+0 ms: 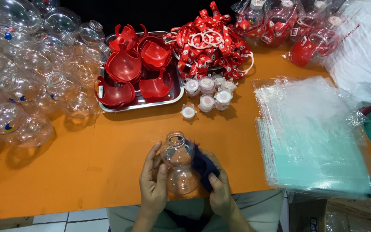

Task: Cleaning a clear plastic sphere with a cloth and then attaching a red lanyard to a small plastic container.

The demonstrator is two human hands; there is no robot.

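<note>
Orange tabletop (108, 159) fills most of what we see, with dark background at the far edge and pale floor tiles showing at the near edge. We hold a clear plastic bottle (178, 163), gourd-shaped with an open threaded neck, upright over the near middle of the table, just above our lap. Our left hand (153, 184) wraps its left side, fingers curled together against the lower bulb and thumb laid up the front. Our right hand (220, 189) presses a dark blue cloth (202, 165) against the bottle's right side, fingers closed on the cloth.

We judge the bottle light, thin-walled and smooth, so it is likely to slip and to dent if squeezed hard. The narrow waist between the two bulbs, or the stiffer neck, looks the surest place to grip.

At the far left lies a heap of the same clear bottles (26, 73). Right of it a steel tray (174, 96) carries red plastic shells (127, 68). Farther right sits a pile of red printed straps (207, 41), and near it a cluster of small white-capped lids (209, 92). At the far right we see packed bottles in bags (288, 25), and on the near right a stack of clear plastic bags (314, 137).
</note>
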